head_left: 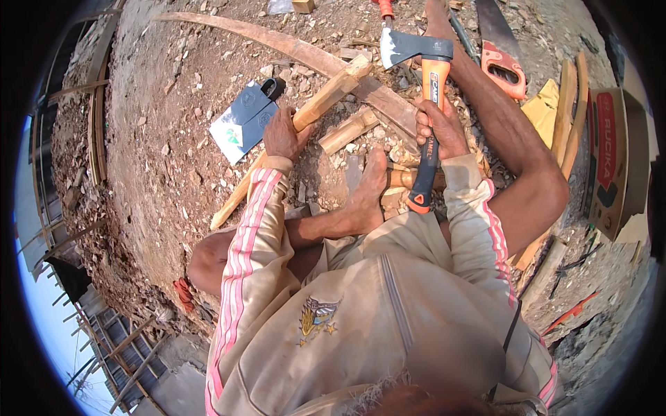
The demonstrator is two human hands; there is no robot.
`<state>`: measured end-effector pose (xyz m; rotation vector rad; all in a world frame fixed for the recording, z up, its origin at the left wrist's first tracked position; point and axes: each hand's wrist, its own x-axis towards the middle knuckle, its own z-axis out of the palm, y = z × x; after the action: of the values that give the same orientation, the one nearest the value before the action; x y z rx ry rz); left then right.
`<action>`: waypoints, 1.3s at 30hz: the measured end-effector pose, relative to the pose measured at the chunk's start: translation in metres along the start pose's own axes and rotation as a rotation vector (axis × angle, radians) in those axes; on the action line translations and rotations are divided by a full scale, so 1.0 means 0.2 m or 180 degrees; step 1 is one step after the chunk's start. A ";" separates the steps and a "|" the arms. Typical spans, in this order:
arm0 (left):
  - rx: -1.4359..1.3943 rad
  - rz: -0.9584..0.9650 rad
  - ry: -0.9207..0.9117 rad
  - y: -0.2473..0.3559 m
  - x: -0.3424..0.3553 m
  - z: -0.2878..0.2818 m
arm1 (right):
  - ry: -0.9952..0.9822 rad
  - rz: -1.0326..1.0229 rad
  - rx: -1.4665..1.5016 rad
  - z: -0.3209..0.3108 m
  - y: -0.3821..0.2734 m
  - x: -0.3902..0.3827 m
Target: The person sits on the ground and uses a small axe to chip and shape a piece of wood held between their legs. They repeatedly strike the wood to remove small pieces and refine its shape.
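Observation:
My left hand (283, 137) is closed round a long, roughly squared light wooden stick (331, 88), which slants from lower left to upper right. My right hand (444, 128) grips the orange and black handle of an axe (409, 48), held upright in the view with its head at the top. Beneath them lie a long reddish curved plank (277, 41), a short cut block (347, 132) and wood chips. My bare foot (368, 194) rests beside more wood pieces under the axe handle.
A handsaw (503, 73) and red-handled tool (386, 10) lie ahead. Left is a dark pouch with card (243, 121). Right are a yellow cloth (541, 107), strips of wood (576, 125) and a cardboard box (614, 166). Poles and sheeting (118, 347) line the far left.

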<state>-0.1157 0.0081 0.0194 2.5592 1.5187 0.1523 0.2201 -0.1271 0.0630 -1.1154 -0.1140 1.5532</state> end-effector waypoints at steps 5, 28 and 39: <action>0.0026 -0.0154 -0.0401 0.02 -0.04 0.06 | 0.0011 0.0118 -0.0007 0.04 0.03 0.02; 0.0194 -0.0212 -0.0582 0.01 0.02 0.02 | 0.0317 -0.1656 -0.2787 0.07 0.18 0.09; -0.0857 0.0217 -0.0681 0.02 0.18 0.00 | 0.0404 0.0559 -0.0693 -0.19 0.20 -0.08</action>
<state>-0.0943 0.0372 0.0206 2.3314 1.2429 0.0816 0.2159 -0.1714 0.0273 -1.4245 -0.1031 1.6486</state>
